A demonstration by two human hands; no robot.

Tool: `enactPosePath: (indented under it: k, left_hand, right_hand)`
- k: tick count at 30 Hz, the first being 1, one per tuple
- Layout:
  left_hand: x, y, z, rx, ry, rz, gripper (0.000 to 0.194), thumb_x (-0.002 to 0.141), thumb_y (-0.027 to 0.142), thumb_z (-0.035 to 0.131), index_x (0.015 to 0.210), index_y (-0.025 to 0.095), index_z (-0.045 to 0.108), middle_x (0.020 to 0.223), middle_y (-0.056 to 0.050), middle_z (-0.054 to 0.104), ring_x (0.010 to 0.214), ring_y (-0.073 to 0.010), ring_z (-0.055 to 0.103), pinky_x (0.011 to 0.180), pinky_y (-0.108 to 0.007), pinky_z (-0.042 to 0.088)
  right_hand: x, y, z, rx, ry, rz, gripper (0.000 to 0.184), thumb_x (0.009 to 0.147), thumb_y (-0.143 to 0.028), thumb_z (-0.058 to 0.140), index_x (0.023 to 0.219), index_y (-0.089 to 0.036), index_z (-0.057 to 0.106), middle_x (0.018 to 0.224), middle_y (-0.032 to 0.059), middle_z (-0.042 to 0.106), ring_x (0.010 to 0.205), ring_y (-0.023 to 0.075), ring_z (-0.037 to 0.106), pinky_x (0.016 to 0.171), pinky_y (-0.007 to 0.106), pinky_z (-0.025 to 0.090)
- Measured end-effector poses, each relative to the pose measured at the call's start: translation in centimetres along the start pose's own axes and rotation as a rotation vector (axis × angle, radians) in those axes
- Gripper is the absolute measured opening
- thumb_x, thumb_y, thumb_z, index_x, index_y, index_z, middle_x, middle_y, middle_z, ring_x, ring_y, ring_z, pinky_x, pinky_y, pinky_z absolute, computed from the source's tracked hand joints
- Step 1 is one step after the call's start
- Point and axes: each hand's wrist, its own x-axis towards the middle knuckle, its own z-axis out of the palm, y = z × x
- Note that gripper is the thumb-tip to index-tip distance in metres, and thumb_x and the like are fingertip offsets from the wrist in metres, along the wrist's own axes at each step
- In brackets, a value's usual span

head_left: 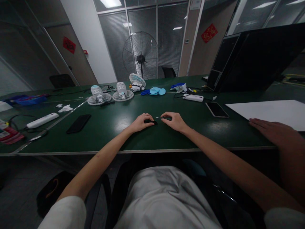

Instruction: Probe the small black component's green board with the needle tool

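Observation:
My left hand [143,122] rests on the green table with its fingers closed around a small black object [150,121], whose kind I cannot make out. Just to the right, my right hand [174,121] grips a small screwdriver [159,117]. Its thin metal shaft points left toward the black object, and its dark handle is mostly covered by my fingers. Whether the tip touches the object I cannot tell. Both hands are near the table's front edge, a short gap apart.
Small white fans [122,93], blue fan blades [157,91] and a white handle [193,97] lie at the back. Phones lie left [78,123] and right [216,109]. Another person's hand [276,128] rests by a white board [269,109]. A large black monitor [259,60] stands back right.

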Motion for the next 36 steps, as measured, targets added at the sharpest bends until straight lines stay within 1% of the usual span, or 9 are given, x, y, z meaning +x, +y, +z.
enactPosePath:
  k: [3,6,10,14,19,23,29,33,36]
  left_hand:
    - [-0.1,0.5,0.1,0.011,-0.004,0.014,0.026,0.095,0.041,0.064,0.111,0.023,0.072,0.124,-0.008,0.07,0.118,-0.0241,0.061,0.107,-0.041,0.044]
    - [-0.3,0.9,0.3,0.033,-0.019,0.015,0.028,0.096,0.042,0.062,0.116,0.024,0.071,0.12,-0.007,0.072,0.115,-0.0228,0.063,0.106,-0.039,0.046]
    - [-1.3,-0.2,-0.5,0.093,-0.008,-0.036,0.032,0.097,0.045,0.058,0.12,0.026,0.07,0.12,-0.006,0.073,0.113,-0.0225,0.065,0.102,-0.037,0.048]
    - [-4.0,-3.8,-3.7,0.185,0.072,-0.169,0.037,0.098,0.05,0.055,0.12,0.025,0.07,0.12,-0.008,0.072,0.109,-0.0244,0.066,0.095,-0.038,0.051]
    - [-9.7,-9.1,-8.9,0.305,0.182,-0.367,0.038,0.096,0.047,0.061,0.117,0.016,0.068,0.115,-0.011,0.07,0.104,-0.024,0.067,0.092,-0.043,0.054]
    - [-13.2,-11.7,-11.0,0.369,0.239,-0.466,0.037,0.097,0.043,0.062,0.12,0.014,0.064,0.116,-0.01,0.067,0.104,-0.0228,0.066,0.092,-0.045,0.055]
    - [-13.9,-13.1,-11.2,0.406,0.284,-0.493,0.041,0.096,0.046,0.062,0.124,0.015,0.063,0.113,-0.01,0.068,0.098,-0.0217,0.067,0.089,-0.043,0.056]
    - [-13.8,-13.0,-11.1,0.403,0.314,-0.499,0.052,0.09,0.055,0.064,0.126,0.016,0.064,0.105,-0.01,0.072,0.09,-0.0222,0.068,0.083,-0.038,0.054]
    - [-13.7,-12.5,-10.9,0.387,0.304,-0.482,0.054,0.088,0.058,0.062,0.126,0.02,0.066,0.107,-0.01,0.074,0.094,-0.0247,0.069,0.083,-0.035,0.053]
  right_hand:
    - [0.1,0.2,0.1,-0.005,0.001,0.007,0.02,0.091,-0.03,0.067,0.108,-0.024,0.076,0.106,0.0054,0.077,0.099,0.0258,0.072,0.092,0.041,0.056]
    - [0.2,0.3,0.2,-0.01,0.003,0.014,0.019,0.091,-0.03,0.068,0.107,-0.024,0.076,0.106,0.005,0.077,0.099,0.025,0.072,0.093,0.04,0.055]
    - [0.1,0.3,0.1,-0.012,0.007,0.024,0.018,0.092,-0.03,0.068,0.107,-0.024,0.076,0.106,0.0047,0.077,0.099,0.0246,0.072,0.092,0.039,0.055]
    - [0.0,0.6,0.0,0.002,-0.001,0.036,0.02,0.092,-0.032,0.069,0.109,-0.025,0.076,0.108,0.0042,0.077,0.1,0.0244,0.072,0.092,0.039,0.055]
    - [0.0,0.8,0.1,0.018,0.0,0.047,0.02,0.091,-0.032,0.069,0.109,-0.025,0.076,0.108,0.0039,0.077,0.1,0.0239,0.071,0.093,0.04,0.055]
    - [-0.1,0.7,0.0,0.029,-0.005,0.047,0.02,0.091,-0.031,0.069,0.109,-0.025,0.076,0.108,0.0039,0.077,0.101,0.0242,0.071,0.093,0.039,0.055]
    - [-0.2,0.8,-0.1,0.029,-0.021,0.048,0.022,0.092,-0.032,0.068,0.111,-0.024,0.075,0.11,0.0043,0.076,0.103,0.0248,0.07,0.092,0.04,0.055]
    - [-0.2,0.8,-0.1,0.034,-0.034,0.04,0.023,0.093,-0.033,0.067,0.113,-0.024,0.075,0.111,0.0049,0.076,0.103,0.0244,0.071,0.091,0.04,0.056]
    - [-0.1,0.8,0.0,0.03,-0.029,0.039,0.022,0.093,-0.033,0.067,0.111,-0.024,0.075,0.111,0.005,0.076,0.103,0.0247,0.071,0.093,0.04,0.055]
